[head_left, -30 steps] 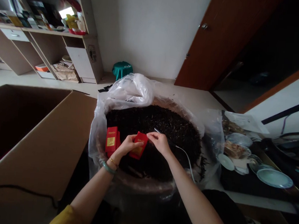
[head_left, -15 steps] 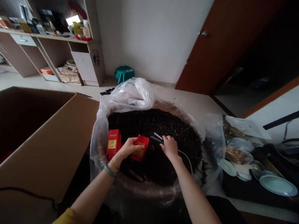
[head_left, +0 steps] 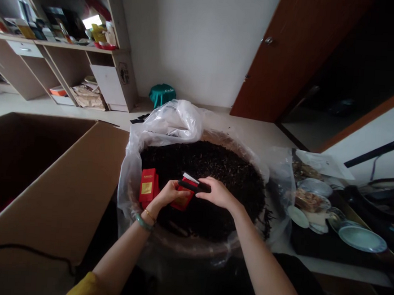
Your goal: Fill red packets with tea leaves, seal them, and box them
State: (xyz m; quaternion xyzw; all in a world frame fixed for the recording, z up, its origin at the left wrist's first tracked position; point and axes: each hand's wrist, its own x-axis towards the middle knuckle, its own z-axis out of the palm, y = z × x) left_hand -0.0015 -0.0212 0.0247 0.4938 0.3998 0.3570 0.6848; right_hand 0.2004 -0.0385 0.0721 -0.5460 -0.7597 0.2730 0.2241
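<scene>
Hardest bit to make out is the middle of the red packet (head_left: 180, 204): my left thumb and the black tool (head_left: 188, 186) lie across it, so only its top and bottom edges peek out. The tool's back end disappears into my right grip (head_left: 219, 194), and I honestly can't tell if its two arms are pinching the packet or just lying over it. Something reddish sits deep in the cardboard box (head_left: 66, 179), too dim to name, and the box is cut off on the left.

My left grip (head_left: 167, 194) is clamped on the packet, thumb on top. My right grip is closed round the tool, fingers above and thumb below, its pale strip angled up just ahead of my left fingertips. Just left of my left grip there's a small stack of red packets (head_left: 147, 184) with gold squares.

All this is over a big round container lined with clear plastic (head_left: 177, 119), full of dark, leafy-looking bits (head_left: 216, 162). Well right of my right grip, a table (head_left: 321, 246) holds a pale bowl (head_left: 362, 236) and other dishes. Way ahead: a wooden door (head_left: 291, 55), and shelves (head_left: 108, 85) off to the left.
</scene>
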